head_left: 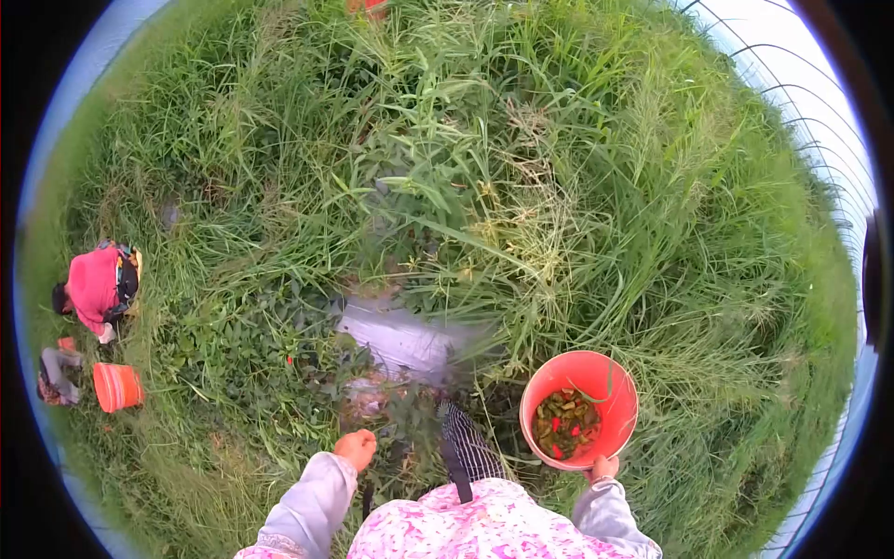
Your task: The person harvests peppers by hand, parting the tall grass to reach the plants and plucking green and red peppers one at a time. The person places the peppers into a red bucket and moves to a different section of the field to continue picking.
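My right hand (604, 468) grips the near rim of an orange bucket (622, 388) that holds green and red chili peppers (564, 425). It hangs over tall grass at the lower right. My left hand (356, 449) is closed in a fist among the leaves of a low pepper plant (400, 410); whether anything is inside the fist is hidden. Both sleeves are pale lilac, above a pink flowered top.
Tall dense grass (521, 168) fills the ground ahead. A strip of grey plastic sheet (400, 340) lies in front of me. At the far left a person in pink (96, 287) and another person (56, 373) crouch beside a second orange bucket (117, 387).
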Tool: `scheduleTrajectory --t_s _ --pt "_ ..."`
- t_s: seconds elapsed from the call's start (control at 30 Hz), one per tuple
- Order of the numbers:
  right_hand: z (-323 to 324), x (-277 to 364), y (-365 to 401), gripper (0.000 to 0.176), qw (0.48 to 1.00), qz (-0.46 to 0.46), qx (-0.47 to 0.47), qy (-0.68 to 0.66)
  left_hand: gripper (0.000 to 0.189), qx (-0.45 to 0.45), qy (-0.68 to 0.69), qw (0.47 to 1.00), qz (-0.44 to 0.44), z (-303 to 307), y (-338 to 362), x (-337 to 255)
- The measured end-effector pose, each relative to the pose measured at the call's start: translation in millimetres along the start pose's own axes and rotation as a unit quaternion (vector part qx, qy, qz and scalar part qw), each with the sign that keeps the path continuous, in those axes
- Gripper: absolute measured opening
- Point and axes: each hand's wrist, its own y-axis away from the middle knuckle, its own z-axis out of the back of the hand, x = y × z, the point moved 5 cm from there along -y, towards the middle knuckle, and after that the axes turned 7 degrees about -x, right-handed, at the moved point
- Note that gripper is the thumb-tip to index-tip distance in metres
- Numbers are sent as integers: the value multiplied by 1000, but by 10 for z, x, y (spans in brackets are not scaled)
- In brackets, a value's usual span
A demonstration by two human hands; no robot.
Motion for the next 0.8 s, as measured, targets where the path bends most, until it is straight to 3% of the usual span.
scheduleTrajectory --t_s 0.1,0.2,0.23,0.33,0.43,0.47,0.53,0.63,0.77,0.8 --pt "-132 56 -72 27 1000 14 0 23 22 -30 20 999 -41 240 -359 -834" --pt "-213 47 -318 35 954 89 26 286 25 21 25 996 -83 136 -540 -1115" --pt "-259 -197 -585 42 957 87 25 276 26 42 -4 994 -97 119 -542 -1165" --pt "-623 784 15 33 921 177 42 345 26 83 -62 989 -103 198 -505 -1230" --pt "-739 1063 -8 40 904 115 13 411 25 74 -103 988 -85 471 -477 -1178" --pt "-838 1226 38 40 902 92 16 422 25 70 -96 991 -62 604 -464 -1173" --pt "-937 1296 -50 33 900 131 24 415 25 38 -101 993 -50 755 -502 -1070" --pt "-1017 1427 18 36 931 126 49 339 25 38 -112 992 -48 924 -495 -1162" --pt "-1185 1914 465 37 944 160 79 276 26 3 -126 981 -147 978 -553 -1624" --pt "-1225 2021 581 38 944 171 81 270 30 49 -112 979 -162 934 -581 -1763"
